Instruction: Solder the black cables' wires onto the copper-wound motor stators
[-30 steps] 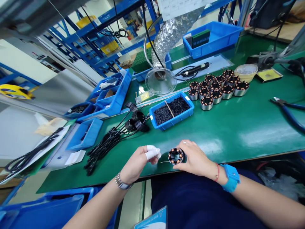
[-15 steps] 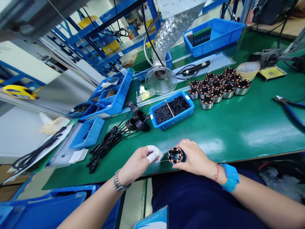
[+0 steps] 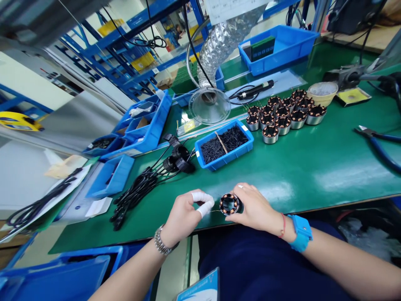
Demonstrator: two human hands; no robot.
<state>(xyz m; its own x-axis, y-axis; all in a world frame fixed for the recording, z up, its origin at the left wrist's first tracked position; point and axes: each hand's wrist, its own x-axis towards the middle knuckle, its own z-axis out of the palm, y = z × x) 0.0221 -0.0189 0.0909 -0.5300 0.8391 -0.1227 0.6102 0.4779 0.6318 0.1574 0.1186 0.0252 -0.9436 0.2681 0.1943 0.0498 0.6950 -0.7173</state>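
Note:
My right hand (image 3: 250, 207) grips a motor stator (image 3: 229, 204), a dark ring with copper windings inside, its open end facing up toward me. A thin copper wire (image 3: 216, 210) sticks out from its left side. Just left of the stator, my left hand (image 3: 191, 211) has white covers on the thumb and forefinger, and their tips are pinched together at the wire's end. Whatever lies between those fingertips is mostly hidden. Both hands are over the near edge of the green bench.
Beyond the hands stands a blue bin (image 3: 224, 144) of short black tubes. Several more stators (image 3: 283, 115) stand behind it to the right. Black cables (image 3: 138, 190) lie at left, pliers (image 3: 377, 144) at right. A clear extraction hood (image 3: 209, 106) hangs over the back.
My left hand has shifted slightly right, closer to the stator, and its thumb and forefinger now arch to a pinch. The right hand still holds the stator. The view has shifted slightly.

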